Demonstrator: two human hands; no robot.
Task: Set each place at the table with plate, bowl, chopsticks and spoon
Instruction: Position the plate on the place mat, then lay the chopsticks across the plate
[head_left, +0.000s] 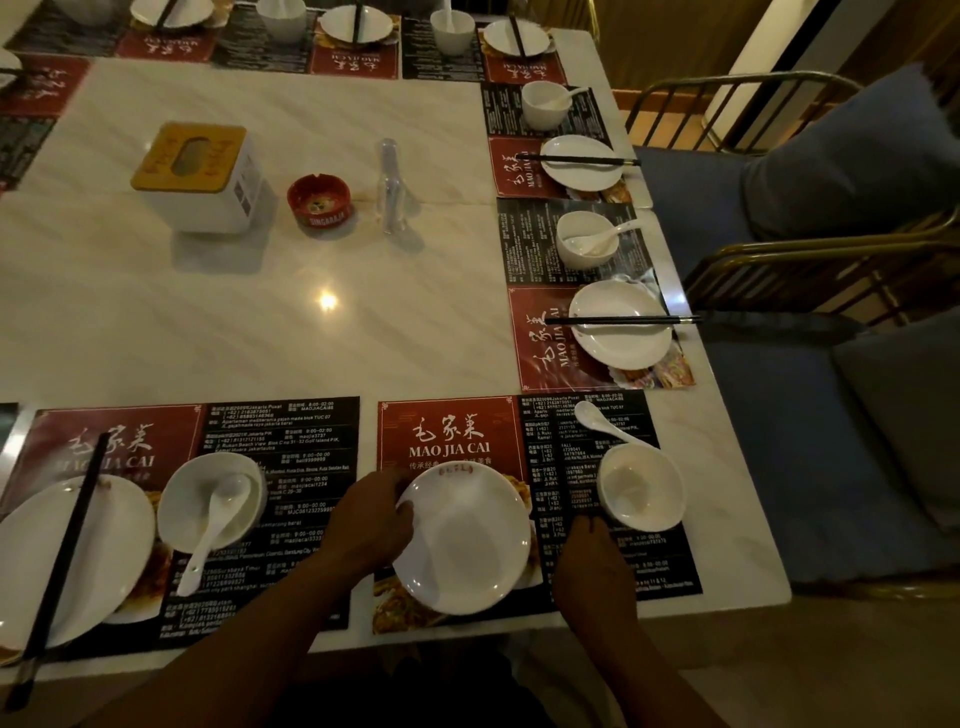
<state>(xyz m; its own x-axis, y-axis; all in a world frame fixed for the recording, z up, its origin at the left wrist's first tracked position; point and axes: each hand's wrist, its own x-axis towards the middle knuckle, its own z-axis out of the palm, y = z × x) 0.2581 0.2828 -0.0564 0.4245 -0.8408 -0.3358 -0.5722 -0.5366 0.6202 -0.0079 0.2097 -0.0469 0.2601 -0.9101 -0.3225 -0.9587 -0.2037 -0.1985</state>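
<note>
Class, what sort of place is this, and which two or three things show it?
Most likely a Chinese restaurant. Identical printed placemats reading MAO JIA CAI list branch phone numbers, matching white plates with chopsticks mark many places, and a tissue box and ashtray sit mid-table.

Dim room, pale marble table (156, 332).
Blue-cushioned, brass-framed chairs (779, 426) line its right side; a light glint (327, 300) shines off the top.

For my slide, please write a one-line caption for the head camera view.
Left hand grips the plate on the near placemat; right hand rests by the bowl, spoon lying beyond it.
</note>
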